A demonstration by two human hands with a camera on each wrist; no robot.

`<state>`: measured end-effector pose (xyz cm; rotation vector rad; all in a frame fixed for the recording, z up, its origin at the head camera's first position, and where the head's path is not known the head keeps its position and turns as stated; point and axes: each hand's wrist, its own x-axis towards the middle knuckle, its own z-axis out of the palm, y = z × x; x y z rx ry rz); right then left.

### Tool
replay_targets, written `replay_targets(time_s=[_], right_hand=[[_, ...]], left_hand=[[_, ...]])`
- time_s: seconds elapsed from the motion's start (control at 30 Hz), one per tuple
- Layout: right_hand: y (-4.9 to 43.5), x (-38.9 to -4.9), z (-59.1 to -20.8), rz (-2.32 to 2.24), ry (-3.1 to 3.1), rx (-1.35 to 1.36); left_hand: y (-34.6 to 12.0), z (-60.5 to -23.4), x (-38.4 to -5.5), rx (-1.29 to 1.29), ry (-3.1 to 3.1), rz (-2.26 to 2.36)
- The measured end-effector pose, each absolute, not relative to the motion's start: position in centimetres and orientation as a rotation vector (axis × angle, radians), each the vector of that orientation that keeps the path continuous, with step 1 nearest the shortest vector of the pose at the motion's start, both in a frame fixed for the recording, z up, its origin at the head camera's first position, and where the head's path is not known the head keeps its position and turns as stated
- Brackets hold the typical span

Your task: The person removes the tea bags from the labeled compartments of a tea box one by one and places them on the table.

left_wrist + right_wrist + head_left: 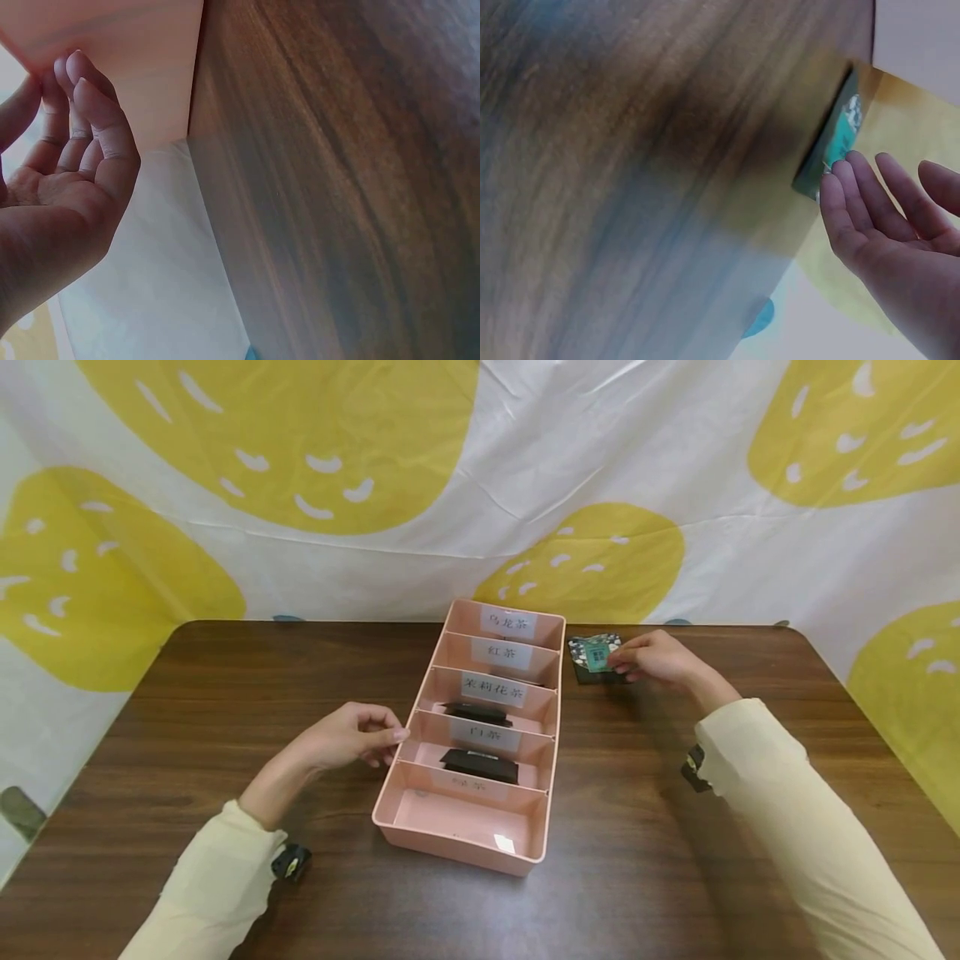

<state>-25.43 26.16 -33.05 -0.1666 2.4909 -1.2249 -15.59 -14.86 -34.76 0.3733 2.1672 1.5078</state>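
A long pink divided box (457,850) stands on the table, its compartments labelled with Chinese tea names. My left hand (352,737) grips its left rim, thumb at the edge and fingertips against the outer wall (150,97). Beyond the box's far right side lie flat tea packets: a green one (597,653) with a dark patterned one around it and a black edge below. My right hand (660,658) touches the green packet's right edge; in the right wrist view its fingers look fairly straight, thumb apart. Black tea packets (480,766) lie in the second and third compartments from the front.
The brown wooden table (247,693) reaches back to a white cloth (390,572) with yellow fruit shapes. Upright dividers (487,739) separate the box's compartments. A bright reflection shows on the floor of the nearest one.
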Motion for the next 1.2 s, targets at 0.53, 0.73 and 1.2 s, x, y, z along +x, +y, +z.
replay_targets(time_s=[0.53, 0.73, 1.2], right_hand=[[26.2, -24.4, -30.1, -1.212, 2.530, -0.194], [26.2, -24.0, -28.8, -1.228, 2.541, -0.159], [24.4, -22.5, -26.7, -1.215, 2.588, -0.175]], left_hand=[[-14.9, -34.6, -15.5, 0.366, 2.171, 1.512], [-15.0, -34.6, -15.5, 0.360, 2.168, 1.517], [-15.1, -34.5, -15.5, 0.357, 2.169, 1.522]])
